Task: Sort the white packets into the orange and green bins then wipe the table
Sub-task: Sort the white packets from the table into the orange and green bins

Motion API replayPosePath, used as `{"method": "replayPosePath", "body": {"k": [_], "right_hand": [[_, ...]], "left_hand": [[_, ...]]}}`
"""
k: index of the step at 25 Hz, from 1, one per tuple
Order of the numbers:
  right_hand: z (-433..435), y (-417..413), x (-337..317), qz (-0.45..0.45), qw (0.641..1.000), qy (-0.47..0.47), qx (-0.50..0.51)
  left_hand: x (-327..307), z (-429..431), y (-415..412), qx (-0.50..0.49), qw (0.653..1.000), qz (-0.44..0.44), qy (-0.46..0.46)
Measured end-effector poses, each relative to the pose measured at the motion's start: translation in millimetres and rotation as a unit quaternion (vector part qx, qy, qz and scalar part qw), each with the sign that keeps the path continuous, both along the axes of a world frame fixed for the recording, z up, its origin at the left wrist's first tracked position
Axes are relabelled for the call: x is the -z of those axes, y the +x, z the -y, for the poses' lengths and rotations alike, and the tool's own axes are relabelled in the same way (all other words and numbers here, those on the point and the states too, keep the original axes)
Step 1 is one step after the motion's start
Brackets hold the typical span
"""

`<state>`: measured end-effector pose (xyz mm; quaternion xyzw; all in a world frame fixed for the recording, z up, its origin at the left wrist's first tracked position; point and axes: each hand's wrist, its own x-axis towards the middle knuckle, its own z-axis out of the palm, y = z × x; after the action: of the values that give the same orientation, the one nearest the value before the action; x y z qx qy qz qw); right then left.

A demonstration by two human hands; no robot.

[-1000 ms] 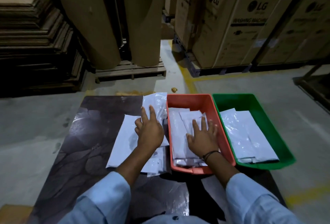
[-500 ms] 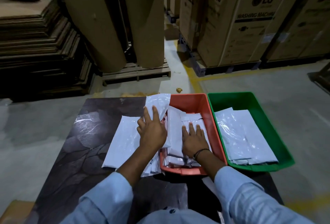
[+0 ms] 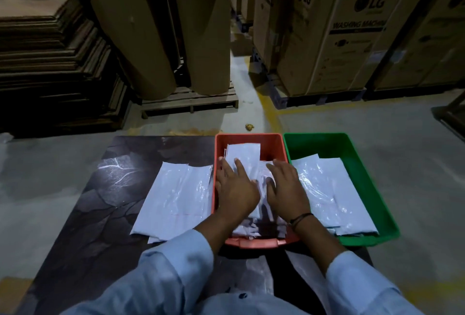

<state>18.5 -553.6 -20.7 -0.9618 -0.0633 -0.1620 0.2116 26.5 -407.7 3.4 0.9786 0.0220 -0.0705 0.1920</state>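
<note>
Head view. The left hand has crossed over from the bench pile into the orange bin. A second ago it lay on that pile. Half a second ago it was tipping a white packet up at the bin's near wall. Now it lies palm down, fingers straight and a little spread, on the top packet inside the bin. The right hand was already in the orange bin and has stayed there, also flat with fingers extended, pressing on the stack just beside the left hand. Neither hand pinches or curls round anything.

The bench pile sits just left of the orange bin, close against its wall, and no packet now leans on the rim there. The green bin stands against the orange bin's right side. Its own packets lie untouched and look the same as before.

By my reading, one more packet has been sorted into orange, and both hands are flattening the stack to settle it. Sorting is only partly done, since several packets remain on the bench. Wiping must wait until that pile is gone, and I see no cloth.
</note>
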Motion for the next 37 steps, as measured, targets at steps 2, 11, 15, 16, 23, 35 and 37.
{"method": "replayPosePath", "body": {"k": [2,11,15,16,23,35,37], "right_hand": [[15.0,-2.6,0.4,-0.001,1.000,-0.025,0.010],[32.3,-12.3,20.5,-0.038,0.998,-0.051,-0.012],[32.7,-13.6,22.0,-0.044,0.997,-0.064,-0.015],[32.6,-13.6,22.4,-0.049,0.996,-0.069,-0.014],[31.5,-13.4,20.6,-0.065,0.992,-0.111,-0.004],[21.3,-11.8,12.2,-0.080,0.980,-0.180,0.036],[10.1,-12.5,7.0,-0.053,0.985,-0.146,0.079]], "left_hand": [[24.7,6.6,-1.6,0.042,0.997,0.014,0.060],[75.8,-2.2,-0.3,0.114,0.989,0.011,0.099],[81.4,-2.2,-0.3,0.110,0.989,-0.007,0.103],[82.1,-2.3,0.6,0.109,0.989,-0.008,0.100],[79.3,-3.1,3.1,0.107,0.990,-0.043,0.083],[18.9,-13.6,9.5,0.124,0.992,0.029,-0.003],[1.7,-24.7,8.0,0.120,0.985,0.110,-0.056]]}}
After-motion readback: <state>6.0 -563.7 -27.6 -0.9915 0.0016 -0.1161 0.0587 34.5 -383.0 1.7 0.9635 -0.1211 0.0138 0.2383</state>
